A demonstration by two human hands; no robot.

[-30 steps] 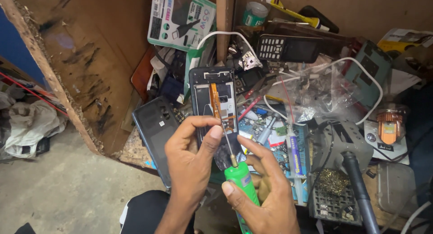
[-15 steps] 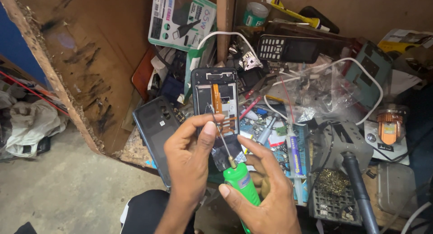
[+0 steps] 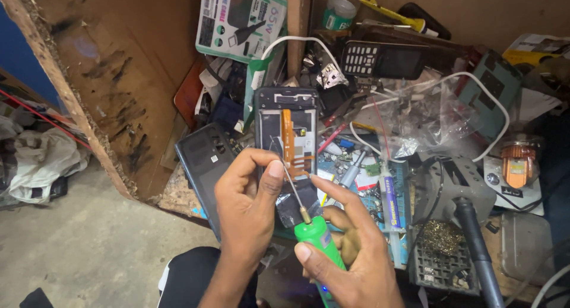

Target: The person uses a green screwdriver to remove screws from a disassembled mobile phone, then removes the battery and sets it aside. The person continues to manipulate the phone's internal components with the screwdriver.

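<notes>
— Fingers (image 3: 270,171) of the left hand (image 3: 246,210) pinch the opened phone (image 3: 285,136) upright over the cluttered surface (image 3: 380,183). Why?

— To steady it for the green screwdriver (image 3: 317,240), gripped tight in the right hand (image 3: 350,263).

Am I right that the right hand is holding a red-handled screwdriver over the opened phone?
Not quite: the head view shows the screwdriver handle is green, not red. The right hand does hold it over the opened phone, which the left hand steadies.
</notes>
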